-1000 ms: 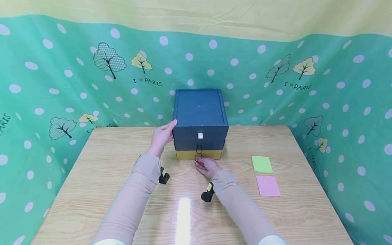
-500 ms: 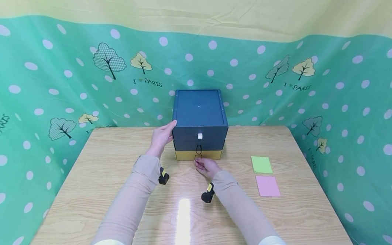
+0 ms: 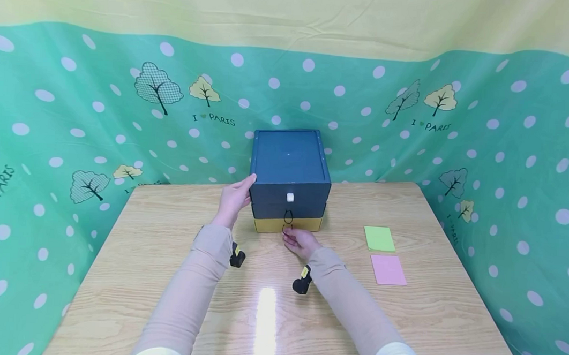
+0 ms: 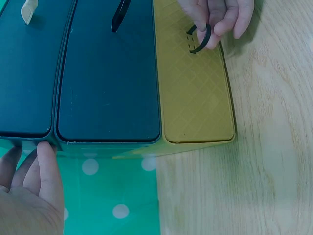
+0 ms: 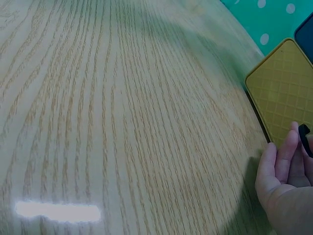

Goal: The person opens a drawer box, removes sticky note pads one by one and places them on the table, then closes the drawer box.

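A stacked drawer box [image 3: 290, 156] stands at the back middle of the table, two blue drawers over a yellow bottom drawer [image 4: 195, 98]. My left hand [image 3: 234, 199] rests along the box's left side near the top, its thumb at the front corner. In the left wrist view its fingers [image 4: 47, 169] lie against the side of the blue part. At the yellow front, my right hand [image 3: 302, 244] pinches the black loop pull [image 4: 208, 40]. Another black loop [image 4: 120, 17] hangs on the middle drawer, and a white tab [image 3: 290, 197] is on the top one. All three fronts appear closed.
Green sticky notes [image 3: 379, 239] and pink sticky notes [image 3: 388, 270] lie on the wooden table [image 3: 163, 278] to the right. A dotted green curtain [image 3: 194, 156] hangs close behind the box and along both sides.
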{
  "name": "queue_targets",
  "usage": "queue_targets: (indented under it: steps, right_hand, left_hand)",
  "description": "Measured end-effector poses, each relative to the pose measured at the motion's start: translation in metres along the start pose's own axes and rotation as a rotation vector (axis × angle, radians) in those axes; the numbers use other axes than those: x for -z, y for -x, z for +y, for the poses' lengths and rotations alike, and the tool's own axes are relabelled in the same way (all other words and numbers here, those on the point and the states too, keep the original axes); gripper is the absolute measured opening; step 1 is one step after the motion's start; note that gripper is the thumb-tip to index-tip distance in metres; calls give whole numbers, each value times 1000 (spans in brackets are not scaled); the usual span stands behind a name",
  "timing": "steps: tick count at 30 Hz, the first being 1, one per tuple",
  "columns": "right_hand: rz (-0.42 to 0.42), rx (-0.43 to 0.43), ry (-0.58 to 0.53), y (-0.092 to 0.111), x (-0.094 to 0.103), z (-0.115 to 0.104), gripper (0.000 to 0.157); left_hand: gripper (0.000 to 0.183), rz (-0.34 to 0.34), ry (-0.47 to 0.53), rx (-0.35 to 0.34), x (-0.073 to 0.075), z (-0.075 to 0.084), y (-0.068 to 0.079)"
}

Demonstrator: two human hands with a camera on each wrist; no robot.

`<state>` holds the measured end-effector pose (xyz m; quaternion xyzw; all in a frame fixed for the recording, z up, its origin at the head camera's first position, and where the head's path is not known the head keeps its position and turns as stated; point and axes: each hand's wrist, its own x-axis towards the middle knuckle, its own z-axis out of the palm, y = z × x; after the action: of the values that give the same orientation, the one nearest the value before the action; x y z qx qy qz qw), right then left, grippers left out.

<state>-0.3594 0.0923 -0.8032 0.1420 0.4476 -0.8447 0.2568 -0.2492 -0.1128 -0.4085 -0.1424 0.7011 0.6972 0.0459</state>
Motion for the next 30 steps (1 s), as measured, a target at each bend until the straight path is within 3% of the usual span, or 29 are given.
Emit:
queue_targets:
  steps: [7, 14, 16, 20, 22, 30]
  right_hand:
    - [-11, 44, 53, 80, -51, -31, 22]
    - [-15, 43, 43, 105, -66, -41, 19]
    - [40, 53, 70, 132, -88, -51, 21]
    - [177, 35, 115, 212, -151, -84, 20]
    - [188, 23, 105, 231, -164, -92, 17]
    - [136, 35, 64, 238, -161, -90, 14]
  left_hand:
    - [61, 1, 0, 3, 0, 1, 1]
    - [62, -3, 3, 10, 0, 1, 2]
    - [61, -4, 7, 7, 0, 1, 1]
    - [61, -8, 17, 10, 1, 0, 0]
    - [61, -9, 22, 11, 1, 0, 0]
    - [61, -9, 17, 12, 1, 2, 2]
